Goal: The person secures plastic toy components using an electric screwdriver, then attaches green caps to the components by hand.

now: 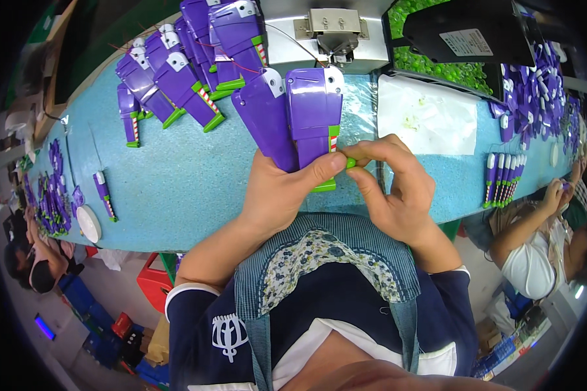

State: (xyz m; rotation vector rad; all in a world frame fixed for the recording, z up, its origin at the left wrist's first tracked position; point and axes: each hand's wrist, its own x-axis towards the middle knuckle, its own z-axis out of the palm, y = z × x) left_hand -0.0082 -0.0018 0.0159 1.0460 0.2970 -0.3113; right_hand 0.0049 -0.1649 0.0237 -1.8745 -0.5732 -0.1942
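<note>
My left hand (274, 192) grips a purple plastic toy part (314, 107) with a white rounded end, a red-and-white striped strip and a green foot. A second purple part (262, 111) lies alongside it in the same grip. Between thumb and forefinger, my right hand (401, 186) pinches a small bright green plastic piece (351, 162). That piece is right beside the striped edge of the held part, close to my left thumb tip; whether the two touch I cannot tell. Thin wires run from the purple parts.
Several similar purple parts (176, 75) are heaped at the back left of the blue table (156, 182). Behind my hands stands a metal fixture (332, 39). A tray of green pieces (407, 65), a black device (466, 36) and a white sheet (430, 117) are rightward. Co-workers sit at both sides.
</note>
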